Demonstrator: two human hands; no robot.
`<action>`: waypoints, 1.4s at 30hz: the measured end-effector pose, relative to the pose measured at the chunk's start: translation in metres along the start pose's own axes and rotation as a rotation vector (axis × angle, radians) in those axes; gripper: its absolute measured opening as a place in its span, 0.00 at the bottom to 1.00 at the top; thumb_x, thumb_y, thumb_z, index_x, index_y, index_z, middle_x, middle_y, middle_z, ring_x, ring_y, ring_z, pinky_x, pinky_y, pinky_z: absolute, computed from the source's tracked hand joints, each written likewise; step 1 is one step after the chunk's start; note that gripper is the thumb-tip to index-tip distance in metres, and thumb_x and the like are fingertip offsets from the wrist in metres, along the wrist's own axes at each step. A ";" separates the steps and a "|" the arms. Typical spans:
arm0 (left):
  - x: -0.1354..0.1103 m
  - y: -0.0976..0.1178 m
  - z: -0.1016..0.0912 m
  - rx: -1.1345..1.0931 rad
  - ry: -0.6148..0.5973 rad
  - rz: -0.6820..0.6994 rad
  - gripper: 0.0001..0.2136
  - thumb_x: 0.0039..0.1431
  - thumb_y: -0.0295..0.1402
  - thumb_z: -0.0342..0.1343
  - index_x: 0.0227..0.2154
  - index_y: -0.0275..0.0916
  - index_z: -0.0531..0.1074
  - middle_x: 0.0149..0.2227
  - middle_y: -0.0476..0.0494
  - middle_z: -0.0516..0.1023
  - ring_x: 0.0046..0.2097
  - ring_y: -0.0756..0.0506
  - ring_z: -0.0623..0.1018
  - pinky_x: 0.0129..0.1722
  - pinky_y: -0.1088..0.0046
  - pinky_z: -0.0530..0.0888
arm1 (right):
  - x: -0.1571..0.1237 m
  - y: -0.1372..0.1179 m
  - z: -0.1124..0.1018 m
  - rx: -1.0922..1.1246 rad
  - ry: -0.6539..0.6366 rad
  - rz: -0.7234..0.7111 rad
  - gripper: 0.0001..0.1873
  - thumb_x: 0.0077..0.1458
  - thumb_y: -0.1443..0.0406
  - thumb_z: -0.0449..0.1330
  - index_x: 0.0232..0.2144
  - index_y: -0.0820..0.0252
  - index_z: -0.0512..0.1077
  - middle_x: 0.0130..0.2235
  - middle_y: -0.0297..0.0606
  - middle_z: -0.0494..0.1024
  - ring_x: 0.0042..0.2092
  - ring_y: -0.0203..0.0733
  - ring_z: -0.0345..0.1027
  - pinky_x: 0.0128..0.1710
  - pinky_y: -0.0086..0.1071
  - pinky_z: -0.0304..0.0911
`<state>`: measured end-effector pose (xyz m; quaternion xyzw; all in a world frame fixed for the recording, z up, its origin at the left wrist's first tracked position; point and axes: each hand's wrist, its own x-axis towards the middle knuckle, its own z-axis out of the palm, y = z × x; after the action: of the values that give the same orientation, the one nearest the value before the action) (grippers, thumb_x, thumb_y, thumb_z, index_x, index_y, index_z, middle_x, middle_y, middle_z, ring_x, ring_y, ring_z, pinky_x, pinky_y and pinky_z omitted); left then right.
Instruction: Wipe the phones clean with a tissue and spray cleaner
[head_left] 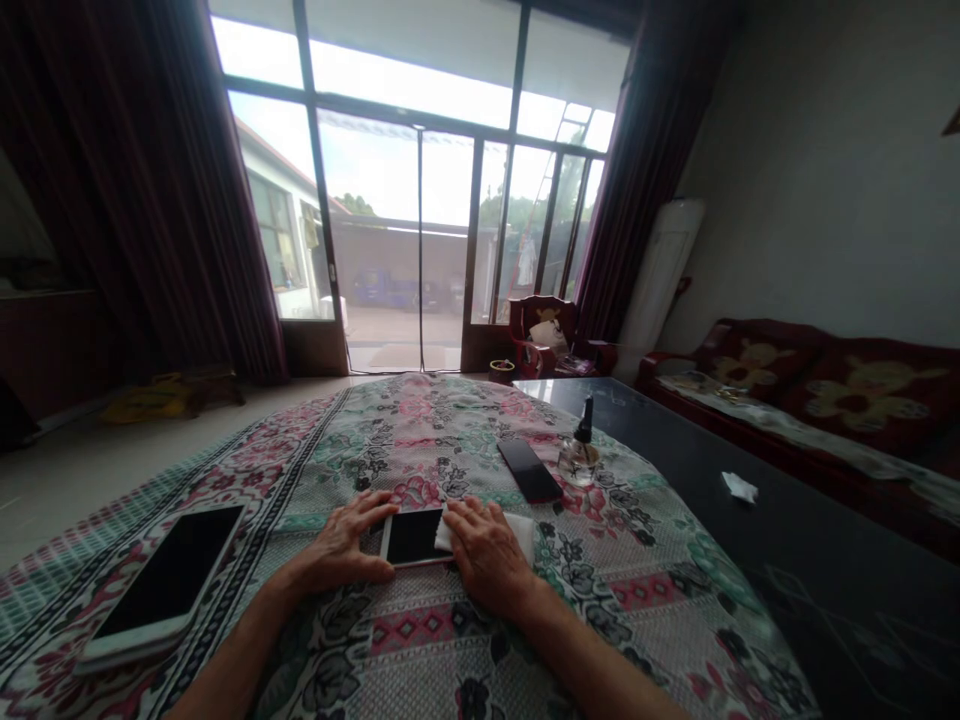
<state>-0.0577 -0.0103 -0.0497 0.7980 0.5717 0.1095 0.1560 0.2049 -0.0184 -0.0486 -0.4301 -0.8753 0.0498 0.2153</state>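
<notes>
A white-framed smartphone point(414, 538) with a dark screen lies on the patterned tablecloth, directly before me. My left hand point(352, 540) grips its left end, thumb at the near edge and fingers at the far edge. Over its right end, my right hand point(484, 550) presses a folded white tissue point(521, 535) against the screen; the palm hides part of the tissue and that end of the phone. Beyond the right hand lies a black phone point(529, 470). Beside it stands a clear glass bottle point(577, 462) with a black pump top.
A large white tablet point(169, 575) rests at the left on the tablecloth point(420, 635). To the right, a dark glossy table point(720, 560) carries a crumpled white tissue point(740, 488). A wooden sofa point(847, 390) and an armchair point(551, 335) stand farther back, near glass doors point(405, 250).
</notes>
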 end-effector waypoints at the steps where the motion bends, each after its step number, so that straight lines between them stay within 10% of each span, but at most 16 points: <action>1: 0.000 0.000 0.000 0.003 0.002 -0.001 0.38 0.42 0.49 0.63 0.58 0.45 0.62 0.65 0.43 0.54 0.66 0.34 0.50 0.63 0.56 0.50 | 0.001 -0.002 0.001 0.001 0.001 -0.010 0.19 0.64 0.64 0.45 0.54 0.55 0.64 0.60 0.36 0.64 0.62 0.46 0.52 0.61 0.46 0.43; 42: -0.003 0.007 -0.006 -0.046 -0.008 -0.014 0.39 0.40 0.50 0.64 0.58 0.47 0.62 0.66 0.44 0.54 0.66 0.34 0.48 0.63 0.54 0.49 | 0.000 -0.013 -0.001 0.047 -0.002 -0.161 0.19 0.62 0.66 0.47 0.53 0.54 0.66 0.59 0.37 0.66 0.61 0.46 0.54 0.61 0.46 0.44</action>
<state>-0.0542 -0.0145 -0.0416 0.7907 0.5740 0.1182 0.1774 0.1954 -0.0268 -0.0444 -0.3530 -0.9059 0.0532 0.2279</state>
